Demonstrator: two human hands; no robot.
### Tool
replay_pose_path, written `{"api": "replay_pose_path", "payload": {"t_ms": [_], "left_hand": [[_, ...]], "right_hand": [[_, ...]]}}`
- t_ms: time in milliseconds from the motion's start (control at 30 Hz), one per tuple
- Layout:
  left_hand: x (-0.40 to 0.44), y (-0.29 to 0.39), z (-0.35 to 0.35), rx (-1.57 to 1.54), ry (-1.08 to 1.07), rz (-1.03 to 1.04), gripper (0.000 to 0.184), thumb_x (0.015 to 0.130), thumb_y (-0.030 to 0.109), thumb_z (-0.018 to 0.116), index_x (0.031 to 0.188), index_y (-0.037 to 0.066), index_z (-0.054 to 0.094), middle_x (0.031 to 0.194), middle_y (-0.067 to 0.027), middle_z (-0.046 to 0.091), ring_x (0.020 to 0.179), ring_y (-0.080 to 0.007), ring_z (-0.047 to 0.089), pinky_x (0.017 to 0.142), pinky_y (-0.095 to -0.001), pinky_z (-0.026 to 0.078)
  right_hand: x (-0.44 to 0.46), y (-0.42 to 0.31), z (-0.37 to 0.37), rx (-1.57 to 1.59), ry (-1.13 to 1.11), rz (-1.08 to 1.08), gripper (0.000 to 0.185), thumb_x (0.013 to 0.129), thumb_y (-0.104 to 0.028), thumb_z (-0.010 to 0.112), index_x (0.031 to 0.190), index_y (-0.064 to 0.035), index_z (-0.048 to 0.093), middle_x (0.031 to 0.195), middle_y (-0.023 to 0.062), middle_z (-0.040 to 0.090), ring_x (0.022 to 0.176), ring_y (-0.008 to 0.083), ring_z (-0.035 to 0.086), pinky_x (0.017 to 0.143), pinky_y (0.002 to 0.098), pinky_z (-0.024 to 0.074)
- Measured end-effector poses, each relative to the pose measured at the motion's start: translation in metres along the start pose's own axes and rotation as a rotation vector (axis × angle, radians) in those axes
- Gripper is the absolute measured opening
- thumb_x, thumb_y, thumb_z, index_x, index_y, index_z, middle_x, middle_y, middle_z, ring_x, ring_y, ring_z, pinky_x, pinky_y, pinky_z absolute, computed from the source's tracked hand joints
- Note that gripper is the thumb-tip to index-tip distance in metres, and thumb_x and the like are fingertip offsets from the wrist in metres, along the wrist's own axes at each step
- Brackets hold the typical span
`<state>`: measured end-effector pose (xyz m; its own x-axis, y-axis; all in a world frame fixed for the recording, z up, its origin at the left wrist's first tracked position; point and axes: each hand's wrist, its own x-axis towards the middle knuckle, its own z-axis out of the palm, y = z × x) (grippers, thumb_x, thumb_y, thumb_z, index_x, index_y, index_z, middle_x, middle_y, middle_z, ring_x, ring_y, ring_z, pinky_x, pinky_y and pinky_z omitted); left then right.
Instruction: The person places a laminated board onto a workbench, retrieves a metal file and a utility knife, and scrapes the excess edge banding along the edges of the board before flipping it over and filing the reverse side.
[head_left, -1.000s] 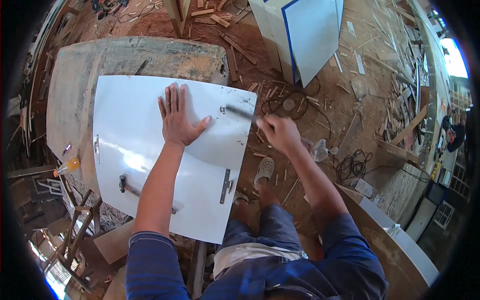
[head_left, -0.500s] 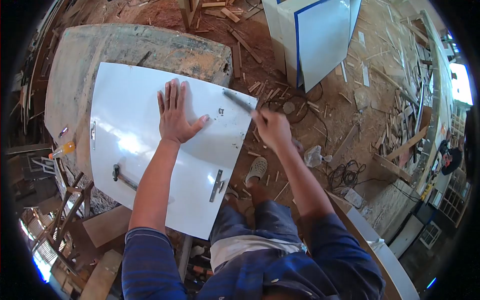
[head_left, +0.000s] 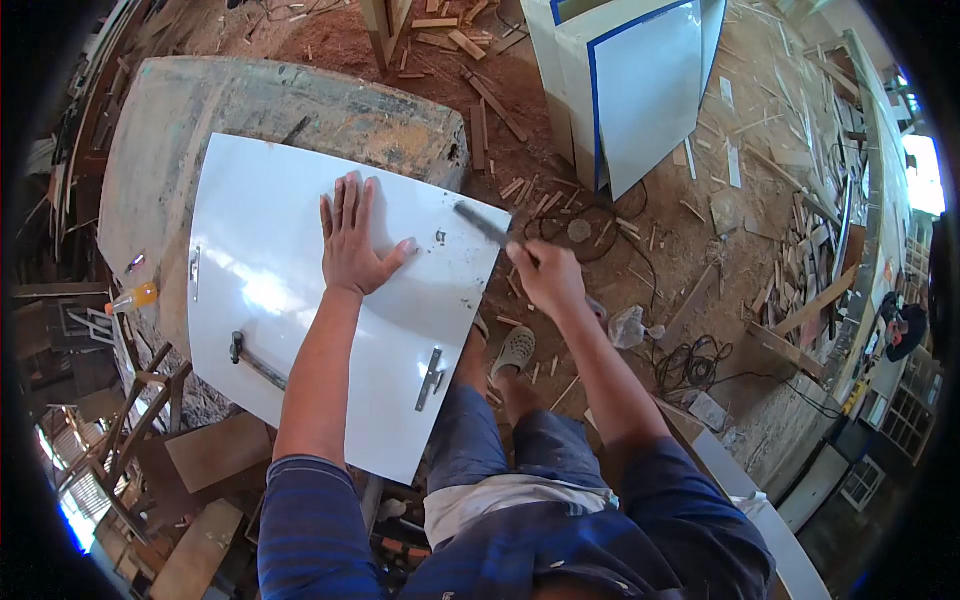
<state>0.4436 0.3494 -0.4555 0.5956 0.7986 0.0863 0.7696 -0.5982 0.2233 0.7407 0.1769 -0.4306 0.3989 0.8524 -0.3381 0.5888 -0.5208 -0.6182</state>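
A glossy white panel (head_left: 300, 240) lies on a worn workbench. My left hand (head_left: 352, 240) rests flat on it with fingers spread. My right hand (head_left: 548, 275) is wrapped round the end of a long dark flat tool (head_left: 482, 222), whose other end is at the panel's far right corner. Dark crumbs and a small cut-out (head_left: 440, 238) show in the panel beside it. A metal fitting (head_left: 429, 380) sits near the panel's near right edge, and another (head_left: 195, 275) at its left edge. A hammer (head_left: 258, 362) lies on the panel, partly behind my left forearm.
The weathered bench top (head_left: 150, 170) extends beyond the panel, with an orange bottle (head_left: 135, 298) at its left. White cabinet pieces with blue edging (head_left: 650, 90) stand ahead. Wood scraps, a plastic bag (head_left: 628, 328) and coiled cable (head_left: 690, 365) lie on the floor. A person (head_left: 905, 325) is far right.
The tool in my right hand has shifted between the cut-out and the panel's far right corner. My left hand stays flat on the panel. The whole view has shifted slightly.
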Motion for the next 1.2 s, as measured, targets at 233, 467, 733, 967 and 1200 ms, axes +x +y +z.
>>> {"api": "replay_pose_path", "payload": {"t_ms": [233, 467, 733, 967, 1200], "left_hand": [[-0.002, 0.002, -0.004, 0.015, -0.012, 0.005, 0.113, 0.091, 0.068, 0.068, 0.176, 0.009, 0.025, 0.182, -0.0233, 0.023, 0.170, -0.0423, 0.017, 0.137, -0.0615, 0.008], [-0.004, 0.007, 0.000, 0.027, -0.028, -0.031, 0.113, 0.094, 0.069, 0.065, 0.177, 0.006, 0.022, 0.182, -0.0252, 0.021, 0.170, -0.0438, 0.015, 0.137, -0.0623, 0.006], [0.002, 0.194, 0.058, -0.210, -0.078, -0.138, 0.131, 0.096, 0.083, 0.056, 0.174, -0.009, 0.005, 0.182, -0.0329, 0.001, 0.170, -0.0473, -0.008, 0.134, -0.0652, -0.010], [-0.048, 0.268, 0.053, -0.660, -0.578, 0.490, 0.074, 0.099, 0.050, 0.075, 0.158, 0.008, 0.058, 0.169, -0.0207, 0.049, 0.162, -0.0388, 0.039, 0.134, -0.0513, 0.029], [-0.012, 0.011, 0.004, -0.293, 0.269, -0.109, 0.075, 0.095, 0.036, 0.081, 0.156, 0.002, 0.054, 0.160, -0.0247, 0.056, 0.151, -0.0473, 0.050, 0.129, -0.0560, 0.036]], "right_hand": [[0.035, -0.004, -0.010, 0.029, 0.033, -0.028, 0.048, 0.107, -0.050, 0.067, 0.102, -0.0037, 0.079, 0.089, 0.0255, 0.075, 0.091, 0.0481, 0.074, 0.080, 0.0539, 0.0581], [0.065, 0.007, -0.021, 0.057, 0.102, 0.191, 0.052, 0.107, -0.054, 0.063, 0.100, -0.0050, 0.081, 0.093, 0.0266, 0.075, 0.095, 0.0492, 0.073, 0.082, 0.0564, 0.0566], [-0.030, 0.065, -0.049, 0.444, 0.398, 0.394, 0.044, 0.112, -0.042, 0.065, 0.097, -0.0037, 0.082, 0.070, 0.0038, 0.061, 0.068, 0.0131, 0.059, 0.063, 0.0357, 0.0451], [-0.063, 0.087, -0.060, 0.469, 0.462, 0.287, 0.039, 0.113, -0.037, 0.065, 0.095, -0.0032, 0.073, 0.070, -0.0003, 0.060, 0.067, 0.0066, 0.055, 0.061, 0.0296, 0.0437], [-0.063, 0.017, -0.008, 0.101, 0.040, 0.200, 0.048, 0.110, -0.050, 0.063, 0.094, -0.0053, 0.072, 0.079, 0.0221, 0.072, 0.076, 0.0423, 0.072, 0.071, 0.0529, 0.0548]]}}
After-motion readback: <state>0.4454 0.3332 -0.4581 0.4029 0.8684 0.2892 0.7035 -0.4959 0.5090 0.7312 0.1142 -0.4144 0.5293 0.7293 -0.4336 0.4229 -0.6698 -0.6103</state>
